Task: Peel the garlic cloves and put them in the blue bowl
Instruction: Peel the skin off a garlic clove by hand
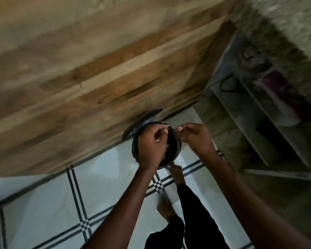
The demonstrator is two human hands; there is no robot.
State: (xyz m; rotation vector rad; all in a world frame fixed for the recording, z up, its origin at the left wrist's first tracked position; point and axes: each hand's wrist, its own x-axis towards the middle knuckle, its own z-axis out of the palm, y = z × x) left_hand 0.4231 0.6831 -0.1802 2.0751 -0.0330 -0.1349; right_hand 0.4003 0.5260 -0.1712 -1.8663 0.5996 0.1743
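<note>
Both hands, left hand (152, 142) and right hand (196, 136), pinch something small, likely garlic, over a dark container (171, 141); loose peel or clove could drop onto the tiled floor (43, 194).

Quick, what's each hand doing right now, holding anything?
Left hand: fingers curled, pinching something small and pale over the dark bowl; too blurred to name.
Right hand: fingertips pinched on a small pale bit.
</note>
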